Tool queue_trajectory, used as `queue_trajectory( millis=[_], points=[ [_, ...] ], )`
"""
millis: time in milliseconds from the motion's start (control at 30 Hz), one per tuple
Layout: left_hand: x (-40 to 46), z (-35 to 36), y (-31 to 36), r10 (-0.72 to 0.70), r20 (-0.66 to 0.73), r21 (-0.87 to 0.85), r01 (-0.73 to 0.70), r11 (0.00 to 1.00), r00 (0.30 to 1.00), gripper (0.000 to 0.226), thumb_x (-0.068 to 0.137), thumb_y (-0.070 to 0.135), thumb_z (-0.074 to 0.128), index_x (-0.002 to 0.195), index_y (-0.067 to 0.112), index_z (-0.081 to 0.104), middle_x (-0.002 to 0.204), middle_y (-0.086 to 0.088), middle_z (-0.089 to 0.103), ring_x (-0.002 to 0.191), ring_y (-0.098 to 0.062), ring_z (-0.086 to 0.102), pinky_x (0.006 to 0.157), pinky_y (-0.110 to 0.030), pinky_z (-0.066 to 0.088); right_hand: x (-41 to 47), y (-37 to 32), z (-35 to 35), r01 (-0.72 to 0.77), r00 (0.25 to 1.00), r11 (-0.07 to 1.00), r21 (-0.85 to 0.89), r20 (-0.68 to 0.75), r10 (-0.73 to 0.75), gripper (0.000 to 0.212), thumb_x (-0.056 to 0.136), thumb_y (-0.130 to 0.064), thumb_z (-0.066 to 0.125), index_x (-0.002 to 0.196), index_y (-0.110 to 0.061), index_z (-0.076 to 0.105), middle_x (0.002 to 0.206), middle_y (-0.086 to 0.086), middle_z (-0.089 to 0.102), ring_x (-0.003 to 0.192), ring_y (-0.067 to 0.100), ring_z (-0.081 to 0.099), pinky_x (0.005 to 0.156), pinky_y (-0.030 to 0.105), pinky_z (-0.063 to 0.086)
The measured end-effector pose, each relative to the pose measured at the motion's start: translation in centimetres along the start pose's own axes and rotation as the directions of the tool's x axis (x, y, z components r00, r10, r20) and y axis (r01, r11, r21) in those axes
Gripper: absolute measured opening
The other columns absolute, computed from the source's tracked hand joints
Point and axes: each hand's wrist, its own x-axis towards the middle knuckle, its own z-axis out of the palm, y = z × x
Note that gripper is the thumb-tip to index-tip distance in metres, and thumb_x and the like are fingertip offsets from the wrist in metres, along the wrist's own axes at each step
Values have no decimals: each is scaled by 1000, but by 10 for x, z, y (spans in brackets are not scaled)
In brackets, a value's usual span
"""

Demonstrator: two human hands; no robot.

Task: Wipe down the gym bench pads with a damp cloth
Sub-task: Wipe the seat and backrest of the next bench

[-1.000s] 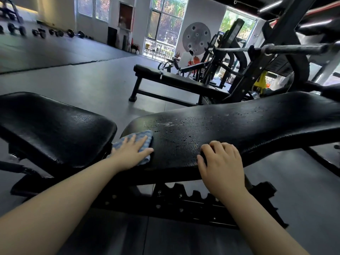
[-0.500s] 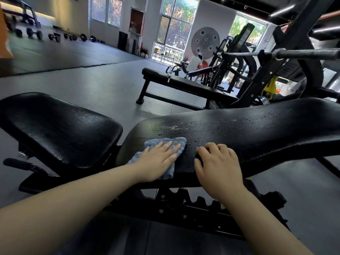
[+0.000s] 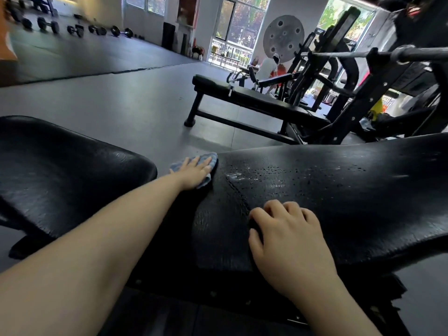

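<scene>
Cloth (image 3: 194,163) is lying under the flat-fingered left hand (image 3: 194,173) at the back pad's (image 3: 339,190) far left corner, frame centre; pad's long axis is running rightward, unwiped. Right hand (image 3: 286,229), curled, is bracing on the near edge.

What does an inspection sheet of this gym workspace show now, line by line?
Surface: back pad black, droplets on it, worn white patch.
Job's things: blue cloth at the back pad's far end corner; seat pad beside it.
Clutter: nothing seen on the pads.
Hands: left hand flat on the cloth; right hand curled over the near edge.
Cables: nothing seen.
Surroundings: flat bench, dumbbells, a person far off.
</scene>
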Motion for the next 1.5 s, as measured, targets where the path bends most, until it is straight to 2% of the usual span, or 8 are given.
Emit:
queue_trajectory(
  millis=[333,633,833,1033,1133,1267,1400,1500],
  points=[
    [6,5,-5,116,66,212,-128,969,991,54,103,17,19,147,16,-12,157,-9,-13,144,-33,-7,116,-51,4,-1,-3,-2,-27,997,1000,-6,77,27,30,78,-38,35,75,-23,61,79,-1,60,77,27,56,76,43,46],
    [-144,17,18,296,194,124,-322,938,936,60,81,65,5,128,43,-25,154,12,-21,142,-11,-20,116,-47,-7,-11,10,-11,42,995,994,99,-96,-32,29,81,-31,39,82,-21,66,89,1,62,82,25,59,89,42,47],
    [-157,30,109,417,167,118,-438,891,894,54,100,44,17,147,37,-8,156,8,-18,143,-15,-18,114,-52,-6,-29,55,-24,-76,988,994,73,-127,85,32,81,-23,39,84,-10,68,89,8,63,77,30,59,69,37,49],
    [-148,27,142,441,220,-291,-373,881,870,47,103,36,24,148,34,15,158,4,4,145,-17,5,117,-44,6,-34,71,-50,-299,953,947,117,-15,303,29,85,-3,52,112,-3,62,116,13,56,102,34,52,81,41,47],
    [-146,13,122,527,169,-702,-274,658,833,42,100,39,37,141,32,39,144,14,38,121,1,43,102,-11,32,-26,53,-55,-252,968,958,135,57,246,30,92,-11,44,117,-6,58,130,5,47,115,25,45,89,36,43],
    [-122,-11,104,531,73,-715,-327,618,844,37,99,3,39,133,15,45,137,-1,51,113,-11,54,96,-27,39,0,22,-46,-203,962,968,146,213,170,35,98,-19,38,128,-7,50,143,5,36,129,23,36,99,28,33],
    [-105,-8,96,435,-49,-687,-346,639,899,36,93,-6,40,121,13,54,123,-7,59,94,-15,57,74,-18,45,28,1,-18,-164,873,983,-83,452,184,64,95,-54,31,144,-13,32,151,18,25,141,41,14,114,48,13],
    [-97,2,100,430,-168,-555,-446,702,887,44,89,-7,41,125,15,54,125,-5,58,102,-14,53,91,-24,44,36,-3,-5,-103,857,984,-144,489,161,73,92,-64,28,151,-24,11,157,18,6,142,45,-3,114,57,-1]
  ],
)
